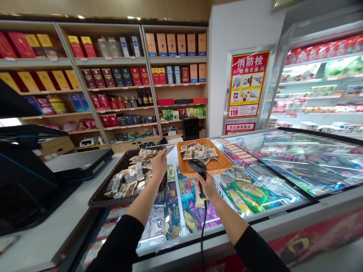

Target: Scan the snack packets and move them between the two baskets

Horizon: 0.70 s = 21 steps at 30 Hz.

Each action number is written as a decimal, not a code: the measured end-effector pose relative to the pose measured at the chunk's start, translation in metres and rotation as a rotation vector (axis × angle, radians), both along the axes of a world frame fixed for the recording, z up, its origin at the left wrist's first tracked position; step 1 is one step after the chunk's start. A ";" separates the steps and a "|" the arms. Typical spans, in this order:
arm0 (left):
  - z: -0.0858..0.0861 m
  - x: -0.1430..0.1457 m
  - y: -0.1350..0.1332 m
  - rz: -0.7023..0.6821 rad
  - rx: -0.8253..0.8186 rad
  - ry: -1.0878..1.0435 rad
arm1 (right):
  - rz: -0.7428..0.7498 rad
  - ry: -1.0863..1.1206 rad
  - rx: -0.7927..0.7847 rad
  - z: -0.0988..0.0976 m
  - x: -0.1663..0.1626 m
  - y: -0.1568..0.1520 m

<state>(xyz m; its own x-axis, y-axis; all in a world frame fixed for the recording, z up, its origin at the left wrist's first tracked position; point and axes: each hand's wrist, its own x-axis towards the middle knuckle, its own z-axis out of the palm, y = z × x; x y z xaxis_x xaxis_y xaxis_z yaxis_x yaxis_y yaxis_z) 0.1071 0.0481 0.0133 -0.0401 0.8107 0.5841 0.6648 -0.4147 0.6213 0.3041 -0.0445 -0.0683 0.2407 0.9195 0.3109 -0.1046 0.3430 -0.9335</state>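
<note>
My left hand [159, 166] is raised over the glass freezer lid, its fingers pinched on a small snack packet [169, 150]. My right hand [206, 186] grips the handle of a black barcode scanner [197, 166], whose head points toward the packet; its cable [203, 230] hangs down toward me. Beside my left hand lies a dark wicker basket [99, 194] filled with small silver packets. An orange wicker basket [219, 165] with similar packets sits just beyond the scanner.
A glass-topped chest freezer [297, 166] with ice cream spans the front and right. A white counter [48, 230] with a black register screen [25, 177] is at left. Shelves of boxed goods [121, 75] fill the back wall; a chilled display case [320, 83] stands at right.
</note>
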 end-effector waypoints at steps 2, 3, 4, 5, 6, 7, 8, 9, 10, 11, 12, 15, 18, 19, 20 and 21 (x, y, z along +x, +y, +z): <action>0.008 -0.029 -0.016 0.114 0.099 0.272 | -0.025 0.027 0.010 -0.001 0.003 0.003; 0.010 -0.046 -0.023 0.183 0.117 0.408 | -0.044 0.043 0.018 -0.001 0.004 0.004; 0.011 -0.061 -0.029 0.258 0.088 0.517 | -0.067 0.063 0.025 0.000 0.005 0.005; 0.011 -0.075 -0.034 0.301 -0.008 0.611 | -0.093 0.086 0.029 0.001 0.005 0.005; 0.011 -0.086 -0.038 0.319 -0.140 0.673 | -0.123 0.113 0.027 0.001 0.006 0.006; 0.012 -0.094 -0.040 0.332 -0.238 0.708 | -0.155 0.141 0.022 0.002 0.007 0.007; 0.014 -0.097 -0.042 0.332 -0.309 0.731 | -0.187 0.165 0.017 0.002 0.008 0.008; 0.017 -0.096 -0.042 0.327 -0.334 0.742 | -0.215 0.185 0.010 0.002 0.009 0.010; 0.022 -0.090 -0.042 0.315 -0.317 0.742 | -0.239 0.201 0.002 0.002 0.011 0.012; 0.026 -0.079 -0.040 0.292 -0.275 0.738 | -0.259 0.212 -0.008 0.000 0.013 0.014; 0.030 -0.065 -0.036 0.258 -0.230 0.723 | -0.278 0.220 -0.025 -0.001 0.016 0.016; 0.035 -0.008 -0.017 0.076 -0.196 0.642 | -0.327 0.236 -0.090 -0.006 0.025 0.023; 0.022 0.051 0.012 -0.078 -0.258 0.625 | -0.377 0.235 -0.114 -0.009 0.032 0.029; 0.015 0.068 0.023 -0.131 -0.272 0.629 | -0.391 0.231 -0.112 -0.010 0.033 0.030; 0.008 0.084 0.034 -0.156 -0.286 0.629 | -0.405 0.226 -0.110 -0.010 0.034 0.031; 0.001 0.098 0.045 -0.156 -0.312 0.633 | -0.419 0.221 -0.108 -0.010 0.035 0.032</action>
